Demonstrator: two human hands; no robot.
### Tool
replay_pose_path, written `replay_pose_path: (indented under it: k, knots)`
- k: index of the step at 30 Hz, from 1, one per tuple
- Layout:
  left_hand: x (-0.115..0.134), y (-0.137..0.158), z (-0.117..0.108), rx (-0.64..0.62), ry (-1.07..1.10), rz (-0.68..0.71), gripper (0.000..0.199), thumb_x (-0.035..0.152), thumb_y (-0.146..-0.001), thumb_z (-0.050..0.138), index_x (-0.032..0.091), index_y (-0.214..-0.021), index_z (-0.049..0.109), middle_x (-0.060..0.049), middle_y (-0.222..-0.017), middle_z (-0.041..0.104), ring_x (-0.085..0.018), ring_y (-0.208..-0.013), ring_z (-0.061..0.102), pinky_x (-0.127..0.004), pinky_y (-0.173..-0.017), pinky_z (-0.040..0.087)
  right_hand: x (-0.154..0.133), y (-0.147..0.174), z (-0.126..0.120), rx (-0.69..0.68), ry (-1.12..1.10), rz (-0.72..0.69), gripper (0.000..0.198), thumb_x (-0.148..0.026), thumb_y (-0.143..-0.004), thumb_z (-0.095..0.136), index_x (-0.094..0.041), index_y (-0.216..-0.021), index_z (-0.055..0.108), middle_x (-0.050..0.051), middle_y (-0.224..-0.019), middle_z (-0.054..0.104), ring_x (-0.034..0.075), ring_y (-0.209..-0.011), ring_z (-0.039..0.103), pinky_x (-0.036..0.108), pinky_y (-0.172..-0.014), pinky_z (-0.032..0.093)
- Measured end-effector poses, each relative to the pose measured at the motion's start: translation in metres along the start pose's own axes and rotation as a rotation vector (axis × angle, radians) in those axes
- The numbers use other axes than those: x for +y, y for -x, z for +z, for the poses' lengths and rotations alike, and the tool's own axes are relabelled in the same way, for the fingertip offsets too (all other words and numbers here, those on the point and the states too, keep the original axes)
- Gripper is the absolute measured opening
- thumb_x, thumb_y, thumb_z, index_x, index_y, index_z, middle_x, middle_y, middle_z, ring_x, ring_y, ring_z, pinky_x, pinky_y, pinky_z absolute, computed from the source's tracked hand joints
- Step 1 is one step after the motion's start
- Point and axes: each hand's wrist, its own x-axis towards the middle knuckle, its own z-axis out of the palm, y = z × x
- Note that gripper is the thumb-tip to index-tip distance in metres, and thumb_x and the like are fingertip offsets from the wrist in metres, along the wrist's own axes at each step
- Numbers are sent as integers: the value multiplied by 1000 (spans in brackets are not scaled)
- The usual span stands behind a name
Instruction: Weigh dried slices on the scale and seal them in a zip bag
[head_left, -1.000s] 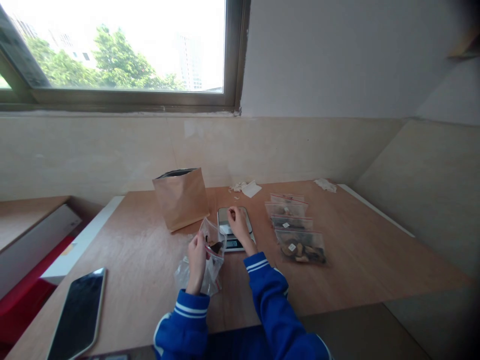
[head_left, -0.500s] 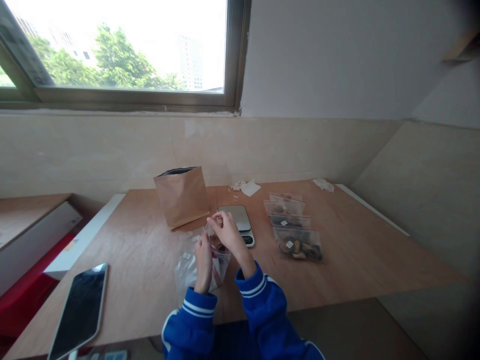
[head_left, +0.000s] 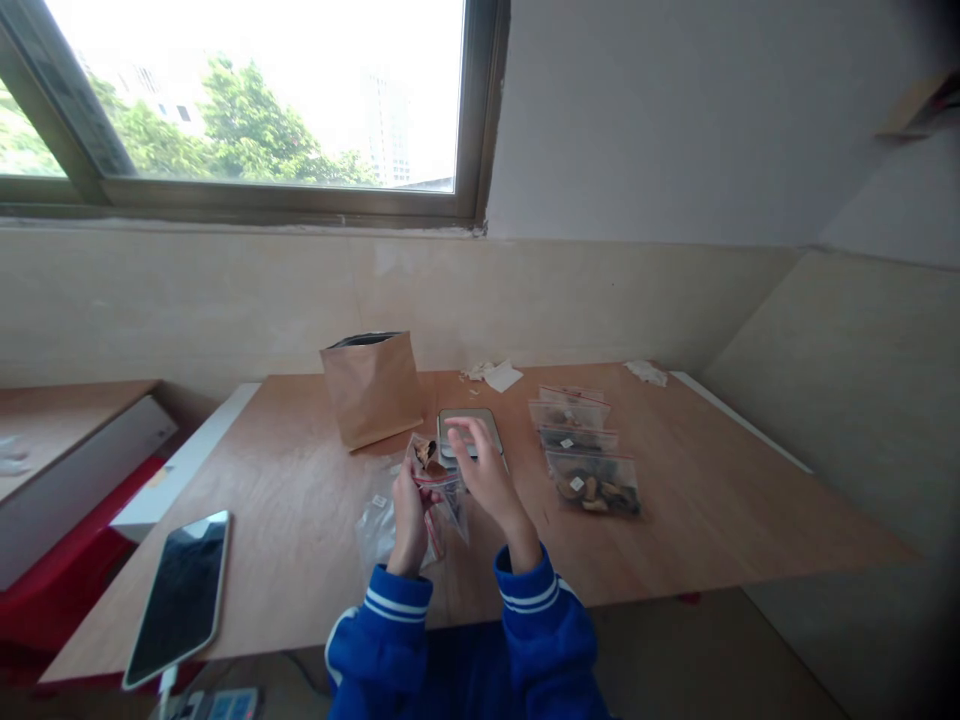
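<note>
My left hand [head_left: 408, 515] is closed round a clear zip bag [head_left: 451, 492] with a red seal line and brown dried pieces [head_left: 425, 453] showing in it. To its right my right hand [head_left: 484, 474] is raised with fingers apart, holding nothing, partly in front of a kitchen scale [head_left: 484, 425]. Beneath the left hand, more clear plastic bags [head_left: 375, 530] lie on the table, one with a small white label. The lower part of the scale is hidden by the right hand and the bag.
A brown paper pouch [head_left: 373, 392] stands open at the back. Several filled zip bags [head_left: 596, 485] lie in a row on the right. Paper scraps [head_left: 501, 376] lie by the wall. A tablet [head_left: 180, 595] with a cable is at the table's left front edge.
My right hand has come away from the bag, moving right, and its fingers have opened. The bag in my left hand is now turned so its brown contents show. The view has shifted slightly.
</note>
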Motion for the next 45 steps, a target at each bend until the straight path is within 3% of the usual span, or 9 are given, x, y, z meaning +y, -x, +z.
replay_pose_path:
  k: [8, 13, 18, 25, 31, 36, 40, 42, 45]
  knots:
    - [0, 10, 0, -149, 159, 52, 27, 44, -75, 65, 19, -72, 58, 3, -62, 60, -10, -54, 54, -22, -56, 44, 35, 53, 15, 6, -159, 221, 97, -48, -71, 78, -26, -147, 22, 15, -150, 34, 28, -131, 45, 47, -106, 42]
    - [5, 17, -3, -191, 141, 100, 28, 42, -73, 68, 19, -63, 55, 4, -54, 53, -9, -47, 48, -21, -46, 37, 29, 50, 4, 12, -179, 116, 57, -48, -81, 68, -26, -131, 51, 12, -147, 39, 28, -131, 45, 44, -102, 45]
    - [10, 24, -3, -255, 317, 55, 37, 38, -72, 66, 20, -54, 40, 7, -48, 35, -5, -41, 33, -20, -42, 32, 12, 52, -7, -120, -50, 67, 63, -52, -76, 72, -29, -132, 52, 9, -142, 45, 27, -135, 40, 44, -109, 38]
    - [5, 28, -5, -220, 196, 5, 28, 37, -73, 65, 21, -61, 45, 7, -50, 41, -7, -42, 39, -20, -42, 33, 3, 39, -12, -124, -15, 85, 50, -59, -96, 35, -22, -109, 66, 11, -117, 60, 23, -119, 55, 39, -105, 42]
    - [7, 28, -5, -270, 141, 27, 29, 46, -77, 62, 22, -66, 50, 4, -55, 49, -11, -49, 48, -24, -51, 42, 11, 43, -12, -248, -88, 157, 66, -52, -71, 76, -22, -125, 53, 8, -118, 63, 24, -109, 60, 40, -96, 47]
    - [4, 22, -18, -320, -142, 275, 42, 59, -87, 46, 20, -77, 58, -3, -75, 58, -16, -69, 56, -30, -69, 48, 22, 48, -6, -45, -139, 166, 28, -48, -88, 57, -20, -88, 59, 4, -89, 68, 20, -87, 66, 34, -84, 51]
    - [7, 6, -35, -3, -452, 577, 37, 51, -83, 61, 23, -107, 59, -6, -111, 60, -20, -107, 55, -33, -95, 42, 28, 49, -15, 20, -336, 174, 30, -47, -85, 63, -22, -101, 61, 6, -102, 71, 22, -98, 68, 35, -90, 52]
    - [10, -4, -39, -85, -459, 533, 40, 49, -82, 63, 24, -113, 60, -7, -117, 61, -22, -113, 55, -34, -97, 41, 31, 50, -21, 16, -441, 215, 44, -48, -83, 66, -24, -119, 57, 7, -106, 72, 23, -102, 68, 39, -94, 51]
    - [12, -13, -39, -303, -426, 401, 31, 51, -82, 61, 23, -92, 70, -7, -97, 70, -23, -97, 62, -33, -87, 47, 40, 53, -24, 54, -514, 311, 59, -51, -80, 69, -23, -129, 52, 8, -105, 73, 25, -99, 69, 42, -92, 53]
